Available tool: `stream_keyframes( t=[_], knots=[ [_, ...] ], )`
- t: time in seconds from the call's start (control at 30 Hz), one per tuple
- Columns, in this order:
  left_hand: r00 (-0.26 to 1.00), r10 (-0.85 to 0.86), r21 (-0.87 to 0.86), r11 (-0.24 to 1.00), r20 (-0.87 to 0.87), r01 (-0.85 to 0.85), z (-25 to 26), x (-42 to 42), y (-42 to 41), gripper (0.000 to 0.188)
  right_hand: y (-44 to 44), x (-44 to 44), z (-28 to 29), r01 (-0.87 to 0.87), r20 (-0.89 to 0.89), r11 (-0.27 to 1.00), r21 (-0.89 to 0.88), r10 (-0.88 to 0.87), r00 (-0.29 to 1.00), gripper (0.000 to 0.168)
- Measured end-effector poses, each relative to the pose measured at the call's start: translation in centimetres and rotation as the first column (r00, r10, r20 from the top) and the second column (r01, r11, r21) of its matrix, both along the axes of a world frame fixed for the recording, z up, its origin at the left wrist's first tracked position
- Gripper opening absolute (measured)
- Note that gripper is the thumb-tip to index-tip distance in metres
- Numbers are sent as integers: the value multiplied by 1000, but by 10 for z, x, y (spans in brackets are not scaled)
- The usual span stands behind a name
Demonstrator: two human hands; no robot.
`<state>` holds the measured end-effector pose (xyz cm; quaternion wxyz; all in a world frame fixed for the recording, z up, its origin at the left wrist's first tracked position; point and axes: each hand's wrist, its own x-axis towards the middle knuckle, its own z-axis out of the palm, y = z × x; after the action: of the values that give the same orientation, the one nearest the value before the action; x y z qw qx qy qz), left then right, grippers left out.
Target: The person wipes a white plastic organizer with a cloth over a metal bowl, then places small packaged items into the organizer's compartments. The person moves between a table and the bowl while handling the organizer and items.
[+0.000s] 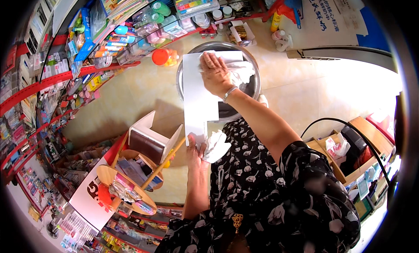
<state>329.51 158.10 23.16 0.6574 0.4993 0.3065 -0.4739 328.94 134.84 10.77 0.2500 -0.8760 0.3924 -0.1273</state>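
A flat white panel [198,102] with a stepped outline lies over a round metal basin [258,72] on the floor. Its narrow end is in the grip of my left hand [197,156], thumb on top. A crumpled white cloth [217,147] hangs beside those fingers, and I cannot tell how firmly it is held. Higher up, my right hand [216,72] lies flat with a second white cloth [241,72] under its palm, pressed onto the panel. That cloth's loose part spreads right, over the basin. The basin's inside is mostly covered.
Stocked shop shelves [108,63] curve along the left and top. A small white stool [145,141] and a wooden tiered stand [144,197] are left of my left arm. A red-lidded jar [160,57] and an open carton [242,33] sit near the basin. A wooden drawer unit [353,154] is at right.
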Motion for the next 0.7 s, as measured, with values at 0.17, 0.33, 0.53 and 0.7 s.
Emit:
stream_keyframes(
  t=[0.17,0.33,0.53,0.7],
  knots=[
    [1000,-1,-28,1000,19,2,-1,-3,1,33,18,40,20,-324,82,946,12,322,943,50],
    [993,121,-102,987,-3,-121,-16,1,4,27,-4,36,-3,-238,134,971,12,234,963,54],
    [993,121,21,992,-8,-121,2,10,-13,24,-58,-17,-6,-44,-146,997,59,52,988,49],
    [991,67,89,994,-113,-57,9,25,-20,26,0,9,-6,-342,36,933,-113,348,937,39]
  ],
)
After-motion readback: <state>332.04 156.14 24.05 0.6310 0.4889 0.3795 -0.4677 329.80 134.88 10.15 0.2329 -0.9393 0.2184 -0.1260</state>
